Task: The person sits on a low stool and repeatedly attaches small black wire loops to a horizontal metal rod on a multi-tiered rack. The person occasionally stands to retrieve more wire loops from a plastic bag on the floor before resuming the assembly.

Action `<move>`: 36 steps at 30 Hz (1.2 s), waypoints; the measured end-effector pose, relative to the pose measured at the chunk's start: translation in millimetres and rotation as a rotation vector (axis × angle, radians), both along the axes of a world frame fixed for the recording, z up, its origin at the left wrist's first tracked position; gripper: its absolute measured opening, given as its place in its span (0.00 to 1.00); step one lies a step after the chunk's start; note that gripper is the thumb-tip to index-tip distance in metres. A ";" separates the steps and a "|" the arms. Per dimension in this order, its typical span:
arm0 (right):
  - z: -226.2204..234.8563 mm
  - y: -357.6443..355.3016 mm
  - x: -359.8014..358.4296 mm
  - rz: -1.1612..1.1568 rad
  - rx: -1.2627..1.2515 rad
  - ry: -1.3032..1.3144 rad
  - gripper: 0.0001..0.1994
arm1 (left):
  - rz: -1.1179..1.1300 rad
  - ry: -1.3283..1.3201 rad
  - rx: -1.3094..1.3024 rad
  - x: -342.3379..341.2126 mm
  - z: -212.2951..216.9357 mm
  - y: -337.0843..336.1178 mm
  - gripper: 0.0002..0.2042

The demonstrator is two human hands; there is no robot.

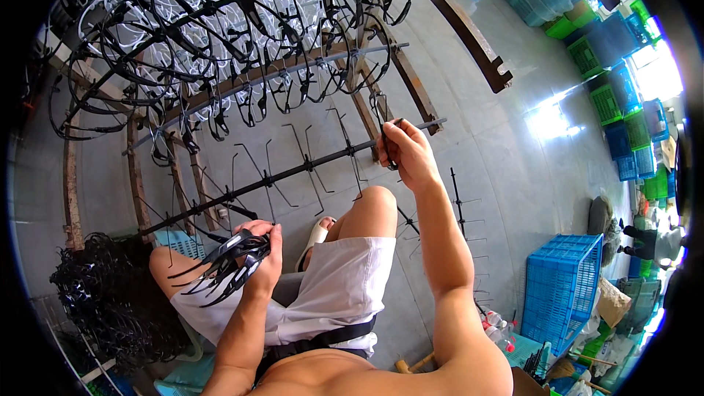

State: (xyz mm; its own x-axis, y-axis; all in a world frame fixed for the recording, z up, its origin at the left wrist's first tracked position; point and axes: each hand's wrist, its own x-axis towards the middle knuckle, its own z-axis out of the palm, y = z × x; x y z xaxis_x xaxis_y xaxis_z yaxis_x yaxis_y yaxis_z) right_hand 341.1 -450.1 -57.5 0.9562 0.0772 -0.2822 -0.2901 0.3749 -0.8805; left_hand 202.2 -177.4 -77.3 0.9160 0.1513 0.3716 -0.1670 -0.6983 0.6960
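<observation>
My left hand (268, 253), above my left thigh, is closed around a bunch of thin black eyeglass frames (226, 264), their arms fanning out to the left. My right hand (408, 152) is raised at the right end of a dark rod (286, 174) with wire hooks. Its fingers pinch a single black eyeglass frame (389, 155) close to the rod's end hooks; whether the frame touches a hook I cannot tell. Most of this rod's hooks are bare. Beyond it, higher rods carry rows of hanging black eyeglass frames (257, 11).
Rusty metal rack bars (469, 29) support the rods, with many white frames (220, 29) behind. A heap of black frames (103, 286) lies at left. Another hooked rod (459, 205) stands right of my arm, near a blue crate (561, 290). Stacked crates line the far right.
</observation>
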 end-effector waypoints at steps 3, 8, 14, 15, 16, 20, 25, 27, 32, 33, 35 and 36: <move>2.6 -1.2 -1.8 0.026 0.005 -0.027 0.09 | -0.006 -0.046 0.066 5.2 -3.0 -0.3 0.06; 6.2 -13.3 0.1 0.097 -0.113 0.050 0.10 | 0.011 -0.157 0.041 12.2 -4.1 -2.9 0.07; 31.3 -7.5 -5.4 0.076 -0.154 0.194 0.12 | 0.058 -0.154 -0.002 22.3 4.2 -7.1 0.06; 30.8 -7.7 -4.9 0.070 -0.153 0.189 0.12 | 0.058 -0.153 -0.010 22.5 4.8 -6.8 0.06; 31.4 -8.4 -4.8 0.068 -0.163 0.185 0.12 | 0.058 -0.151 -0.018 22.6 5.1 -6.4 0.06; 32.9 -8.8 -7.4 0.062 -0.187 0.184 0.13 | 0.071 -0.128 -0.060 24.0 3.9 -6.1 0.05; 32.7 -9.7 -5.8 0.098 -0.228 0.193 0.13 | 0.070 -0.101 -0.087 24.5 6.5 -5.4 0.06; 33.2 -9.4 -7.3 0.099 -0.225 0.192 0.13 | 0.079 -0.087 -0.113 25.6 8.1 -7.7 0.06; 35.4 -8.9 0.8 0.076 -0.205 0.139 0.13 | 0.049 -0.094 -0.078 21.2 1.6 -5.8 0.07; 34.5 -8.0 2.7 0.078 -0.214 0.114 0.14 | 0.044 -0.101 -0.077 18.0 1.5 -6.3 0.08; 34.6 -8.7 3.2 0.116 -0.260 0.117 0.15 | -0.001 -0.025 -0.107 9.3 -1.0 -3.8 0.05; 35.6 -3.4 -1.7 -0.027 -0.730 -0.093 0.15 | 0.029 0.037 -0.224 3.8 0.7 -4.1 0.05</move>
State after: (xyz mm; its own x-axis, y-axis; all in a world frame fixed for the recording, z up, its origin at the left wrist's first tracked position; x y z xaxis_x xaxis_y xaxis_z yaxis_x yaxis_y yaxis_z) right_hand 339.4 -453.5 -21.8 0.9776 -0.1232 -0.1706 -0.2013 -0.3104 -0.9290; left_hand 206.0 -181.5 -76.7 0.9225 0.2525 0.2919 -0.1207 -0.5296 0.8396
